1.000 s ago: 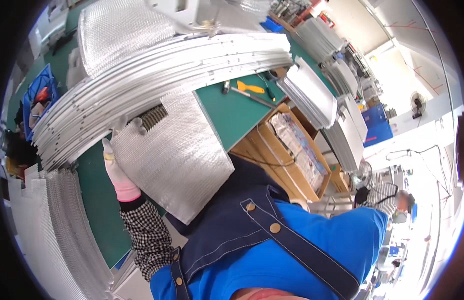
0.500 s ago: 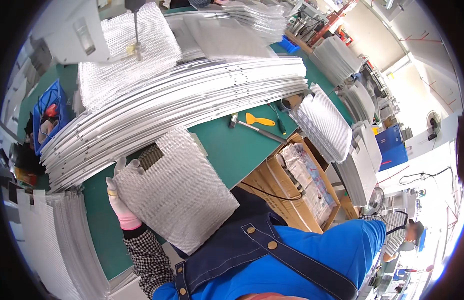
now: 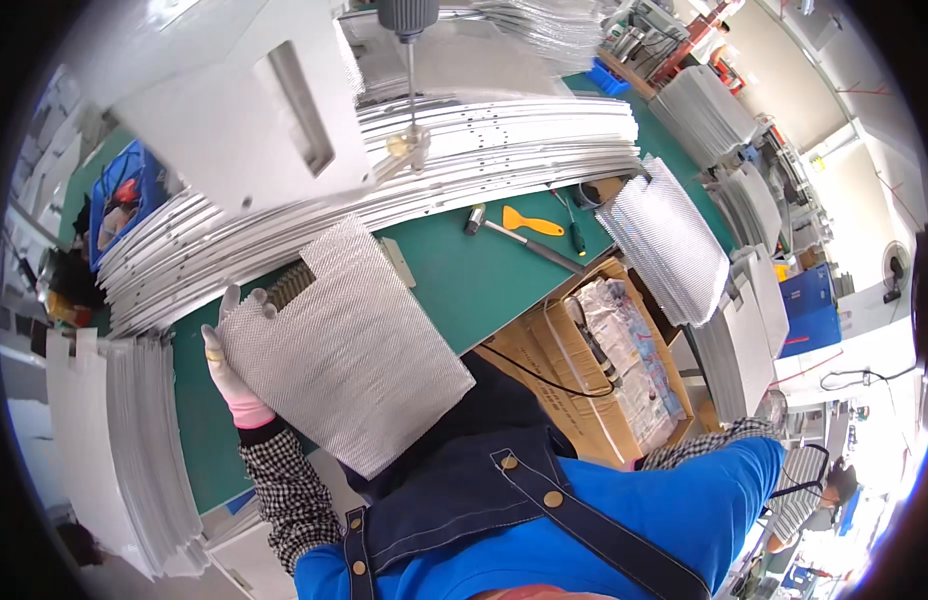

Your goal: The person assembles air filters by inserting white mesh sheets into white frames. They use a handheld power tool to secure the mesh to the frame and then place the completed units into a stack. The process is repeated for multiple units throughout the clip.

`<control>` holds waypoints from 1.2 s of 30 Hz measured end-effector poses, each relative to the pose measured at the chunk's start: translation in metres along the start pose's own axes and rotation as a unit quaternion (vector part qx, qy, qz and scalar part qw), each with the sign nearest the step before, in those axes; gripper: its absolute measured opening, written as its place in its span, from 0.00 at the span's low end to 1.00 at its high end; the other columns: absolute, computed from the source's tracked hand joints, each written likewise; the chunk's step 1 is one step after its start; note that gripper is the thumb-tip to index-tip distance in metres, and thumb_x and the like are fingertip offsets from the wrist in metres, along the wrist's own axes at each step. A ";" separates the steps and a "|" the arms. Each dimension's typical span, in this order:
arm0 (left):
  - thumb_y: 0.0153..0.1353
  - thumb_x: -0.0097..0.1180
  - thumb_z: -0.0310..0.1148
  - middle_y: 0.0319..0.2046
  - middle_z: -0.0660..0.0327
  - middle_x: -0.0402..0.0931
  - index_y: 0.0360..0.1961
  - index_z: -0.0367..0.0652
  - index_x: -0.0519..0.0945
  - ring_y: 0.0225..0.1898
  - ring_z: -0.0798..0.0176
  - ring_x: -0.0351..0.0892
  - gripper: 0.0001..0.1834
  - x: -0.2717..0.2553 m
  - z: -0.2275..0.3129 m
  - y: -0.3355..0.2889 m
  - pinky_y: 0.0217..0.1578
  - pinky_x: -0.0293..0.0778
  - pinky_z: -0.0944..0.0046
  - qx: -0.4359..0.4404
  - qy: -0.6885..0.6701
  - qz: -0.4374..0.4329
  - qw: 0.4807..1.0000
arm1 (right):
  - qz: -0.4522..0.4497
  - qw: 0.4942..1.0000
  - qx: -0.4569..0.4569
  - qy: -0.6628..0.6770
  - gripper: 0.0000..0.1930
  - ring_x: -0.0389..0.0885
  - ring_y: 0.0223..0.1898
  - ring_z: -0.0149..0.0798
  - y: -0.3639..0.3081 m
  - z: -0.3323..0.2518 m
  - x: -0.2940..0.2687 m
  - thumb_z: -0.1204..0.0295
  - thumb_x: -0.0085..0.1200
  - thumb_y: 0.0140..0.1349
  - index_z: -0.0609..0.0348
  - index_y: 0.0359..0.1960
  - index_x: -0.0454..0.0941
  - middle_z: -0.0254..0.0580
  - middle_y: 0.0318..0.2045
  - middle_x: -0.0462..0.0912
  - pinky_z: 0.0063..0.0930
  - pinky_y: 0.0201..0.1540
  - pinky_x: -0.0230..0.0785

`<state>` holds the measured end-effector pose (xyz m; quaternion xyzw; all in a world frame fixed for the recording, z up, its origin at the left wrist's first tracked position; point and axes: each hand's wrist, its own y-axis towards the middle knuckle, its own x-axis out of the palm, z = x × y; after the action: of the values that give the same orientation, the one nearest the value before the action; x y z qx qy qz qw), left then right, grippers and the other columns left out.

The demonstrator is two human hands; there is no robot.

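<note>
My left hand [image 3: 232,365], in a white glove with a pink cuff, grips the left edge of a silver metal mesh sheet [image 3: 354,345]. The sheet has a notched upper left corner and hangs tilted over the near table edge, in front of my apron. Fingertips show at the notch, beside a small dark ribbed piece [image 3: 289,285]. My right arm, in a checkered sleeve [image 3: 709,442], reaches toward the open carton [image 3: 554,375]; its hand is out of sight. On the green tabletop [image 3: 444,260] lie a hammer [image 3: 524,242], a yellow scraper [image 3: 534,222] and a screwdriver [image 3: 574,230].
Long white metal strips [image 3: 524,140] are stacked across the table. A white machine [image 3: 244,110] with a vertical rod overhangs them. Mesh stacks stand at left [image 3: 134,440] and right [image 3: 669,240]. A blue bin [image 3: 134,195] sits far left; a person [image 3: 814,485] is far right.
The view has shifted, so the white machine fills more of the upper left. My right checkered sleeve now shows beside the carton. My left hand keeps its hold on the mesh sheet.
</note>
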<state>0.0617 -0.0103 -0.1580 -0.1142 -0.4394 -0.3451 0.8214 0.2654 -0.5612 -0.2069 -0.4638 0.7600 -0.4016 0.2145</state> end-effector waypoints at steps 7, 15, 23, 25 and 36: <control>0.67 0.55 0.57 0.50 0.47 0.72 0.67 0.36 0.63 0.48 0.54 0.71 0.40 0.008 -0.006 -0.030 0.53 0.72 0.51 0.059 -0.009 0.030 0.998 | 0.165 0.964 -0.203 -0.055 0.17 0.81 0.48 0.51 -0.102 -0.005 -0.201 0.60 0.49 0.69 0.62 0.44 0.81 0.55 0.45 0.83 0.43 0.52 0.73; 0.71 0.47 0.58 0.56 0.48 0.73 0.68 0.37 0.64 0.53 0.52 0.74 0.38 0.021 -0.029 -0.022 0.57 0.73 0.49 0.023 -0.027 -0.006 0.999 | 0.878 0.472 -0.071 -0.035 0.25 0.76 0.62 0.47 -0.231 0.021 -0.456 0.58 0.56 0.67 0.60 0.61 0.76 0.51 0.58 0.80 0.37 0.67 0.64; 0.74 0.46 0.52 0.55 0.48 0.77 0.65 0.34 0.70 0.54 0.53 0.79 0.33 0.047 0.018 -0.048 0.59 0.74 0.55 -0.031 -0.052 0.097 0.993 | 0.806 0.563 0.135 -0.121 0.27 0.77 0.58 0.54 -0.210 0.058 -0.585 0.55 0.49 0.69 0.60 0.62 0.72 0.54 0.57 0.79 0.42 0.62 0.69; 0.73 0.47 0.55 0.56 0.45 0.76 0.68 0.33 0.65 0.55 0.50 0.78 0.37 -0.015 0.016 -0.046 0.60 0.73 0.52 -0.010 -0.043 0.069 0.997 | 0.801 0.545 0.213 -0.125 0.30 0.77 0.59 0.59 -0.203 0.005 -0.603 0.53 0.55 0.62 0.59 0.61 0.73 0.61 0.55 0.79 0.48 0.61 0.70; 0.68 0.50 0.62 0.57 0.47 0.73 0.73 0.32 0.56 0.54 0.54 0.77 0.48 0.027 0.027 -0.034 0.57 0.74 0.53 0.003 -0.009 -0.083 0.996 | 0.753 0.498 -0.320 0.287 0.26 0.79 0.56 0.44 -0.292 0.029 -0.610 0.65 0.61 0.62 0.65 0.61 0.74 0.48 0.55 0.81 0.36 0.60 0.69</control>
<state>0.0318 -0.0345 -0.1246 -0.0780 -0.4554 -0.4100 0.7864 0.7327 -0.1096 -0.0159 0.3883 0.9178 0.0713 0.0428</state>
